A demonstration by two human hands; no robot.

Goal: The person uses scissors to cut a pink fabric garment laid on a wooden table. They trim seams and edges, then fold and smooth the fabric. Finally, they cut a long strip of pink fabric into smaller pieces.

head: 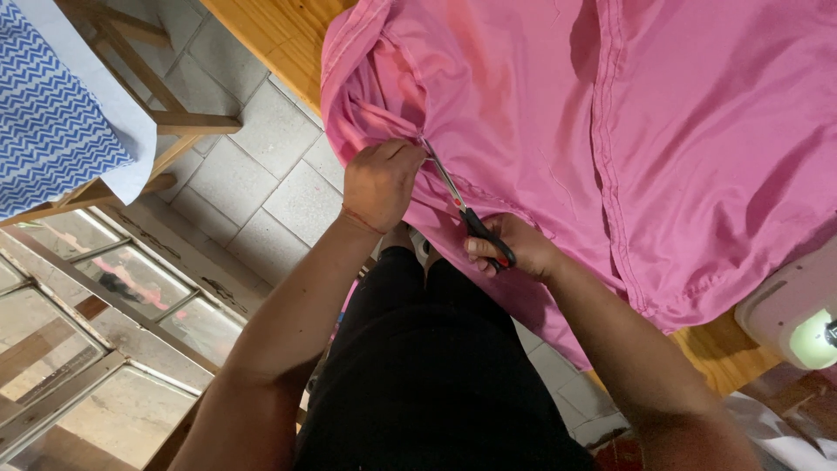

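— Scissors (pixel 466 216) in the right hand (pixel 510 249), is that so?

— Yes. Its fingers are curled tight around the black handles, and the blades point up and away to the edge of the pink cloth (pixel 610 131).

— And the left hand (pixel 377 181)?

— It is closed in a fist on a bunched fold of that cloth, right beside the blade tips.

— Where does the cloth lie?

— Spread over a wooden table (pixel 270 35), with its near edge hanging down toward the person's lap, which is in black.

— Can you tell whether the blades are apart?

— No, the tips are hidden behind the fist and the fold.

— Anything else close by?

— A white machine (pixel 798 318) with a small lit lamp sits at the right end of the table. A blue zigzag cloth (pixel 44 113) lies well apart at the upper left, above a tiled floor (pixel 261 166).
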